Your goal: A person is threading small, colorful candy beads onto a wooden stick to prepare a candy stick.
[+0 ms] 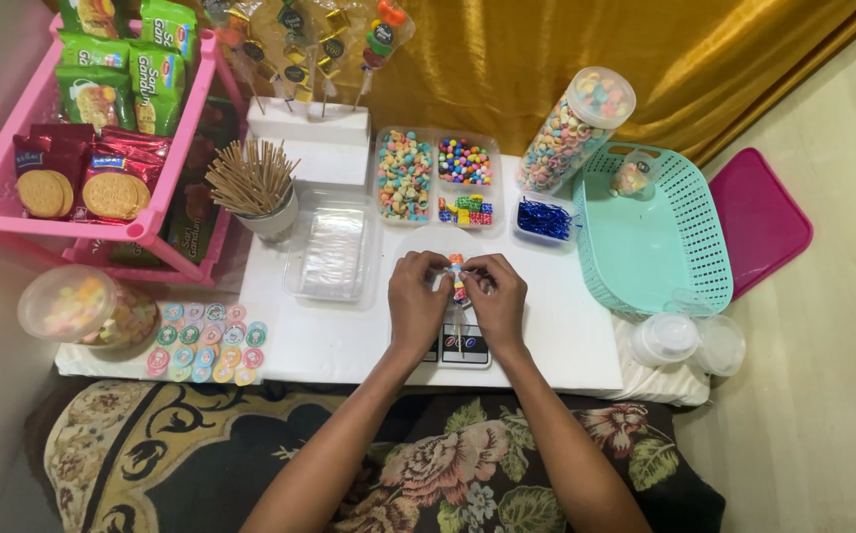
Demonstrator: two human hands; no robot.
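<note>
Seen from above: left hand (pixel 418 296) and right hand (pixel 497 299) meeting over a low white table (pixel 349 341), fingertips of both pinched shut on a small candy skewer (pixel 458 278) wrapped in clear plastic, held just above a small kitchen scale (pixel 460 345). Behind the hands, a clear divided tray (pixel 438 178) of pastel and bright sweets, a small dish of blue twist ties (pixel 544 219), and a tall tilted jar of coloured cereal rings (pixel 576 128). To the right, a turquoise plastic basket (pixel 660 247) with one wrapped piece inside, beside a magenta lid (pixel 759 217). To the left, a cup of wooden skewers (pixel 255 188), a clear box of plastic sleeves (pixel 334 252), round stickers (pixel 206 341), and a pink rack (pixel 73 207) stacked with snack packets.
</note>
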